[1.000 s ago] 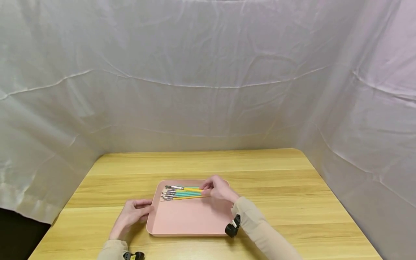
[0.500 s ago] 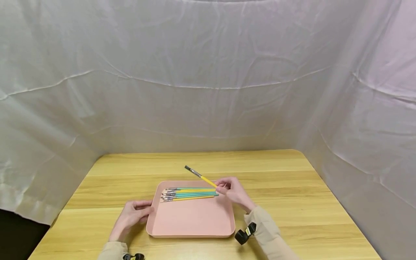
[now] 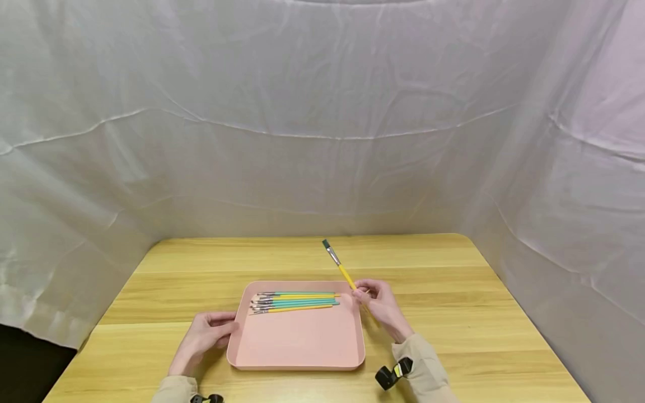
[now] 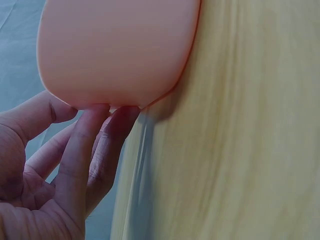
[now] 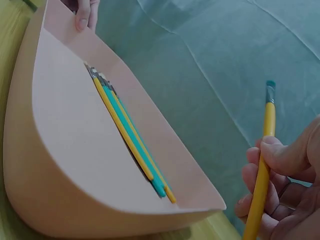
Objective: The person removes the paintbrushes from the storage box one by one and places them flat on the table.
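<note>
Between thumb and fingers, my right hand [image 3: 384, 308] holds a paintbrush [image 5: 264, 165] with a yellow handle, silver ferrule and dark greenish bristles. The brush is tilted, bristles up, by the right rim of a pink tray [image 3: 297, 341]. Several more paintbrushes [image 3: 297, 301], yellow and teal, lie side by side near the tray's far side, bristles to the left. At the tray's left edge my left hand [image 3: 204, 336] grips the rim; in the right wrist view a fingertip [image 5: 82, 23] shows over that wall. The left wrist view has its fingers against the pink wall [image 4: 120, 55].
The tray stands on a wood-grain table [image 3: 443, 324]. Grey-white fabric [image 3: 322, 168] hangs behind the table and along both sides. Black wrist cameras [image 3: 393, 374] sit at the beige sleeves [image 3: 425, 364].
My right hand has lifted the yellow paintbrush off the others and carried it right, to the tray's right rim. The brush has turned more upright. My left hand has stayed at the tray.
</note>
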Demonstrator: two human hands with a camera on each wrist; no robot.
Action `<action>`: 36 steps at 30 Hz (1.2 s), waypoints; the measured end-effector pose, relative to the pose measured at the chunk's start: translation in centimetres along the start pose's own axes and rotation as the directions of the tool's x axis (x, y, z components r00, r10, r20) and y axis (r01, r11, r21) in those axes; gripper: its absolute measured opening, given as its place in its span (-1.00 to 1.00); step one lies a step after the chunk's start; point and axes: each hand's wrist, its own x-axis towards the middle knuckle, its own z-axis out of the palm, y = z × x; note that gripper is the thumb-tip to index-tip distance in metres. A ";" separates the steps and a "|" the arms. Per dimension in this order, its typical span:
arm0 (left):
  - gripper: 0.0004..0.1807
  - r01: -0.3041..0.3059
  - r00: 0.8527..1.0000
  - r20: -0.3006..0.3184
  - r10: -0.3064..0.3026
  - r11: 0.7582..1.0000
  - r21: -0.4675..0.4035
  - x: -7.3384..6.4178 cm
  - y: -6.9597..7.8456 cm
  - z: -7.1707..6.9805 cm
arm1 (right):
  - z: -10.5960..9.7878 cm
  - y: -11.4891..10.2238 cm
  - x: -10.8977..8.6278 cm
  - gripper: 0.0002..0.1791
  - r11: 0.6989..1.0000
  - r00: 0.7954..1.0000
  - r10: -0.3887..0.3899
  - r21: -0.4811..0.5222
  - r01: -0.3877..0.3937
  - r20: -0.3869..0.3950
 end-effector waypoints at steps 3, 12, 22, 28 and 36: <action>-0.49 -0.003 1.000 -0.001 0.003 1.000 0.016 0.0 -0.1 0.0 | -0.2 0.3 0.1 -0.77 0.993 0.991 0.121 0.020 -0.120 -0.050; -0.47 0.004 1.000 0.011 -0.004 1.000 -0.008 -0.1 -0.3 0.1 | -1.2 1.1 0.1 -0.71 0.969 0.973 0.217 0.140 -0.204 -0.082; -0.47 -0.001 1.000 0.015 0.001 1.000 -0.030 0.0 -0.3 0.1 | -2.3 3.7 0.6 -0.71 0.965 0.968 0.234 0.146 -0.219 -0.096; -0.45 -0.004 1.000 0.025 0.005 0.999 -0.032 -0.1 -0.3 0.1 | -2.2 5.1 0.9 -0.73 0.932 0.952 0.290 0.252 -0.259 -0.095; -0.44 0.002 1.000 0.020 -0.001 0.999 -0.035 0.0 -0.4 0.0 | -1.7 5.8 1.1 -0.75 0.965 0.938 0.262 0.047 -0.258 -0.226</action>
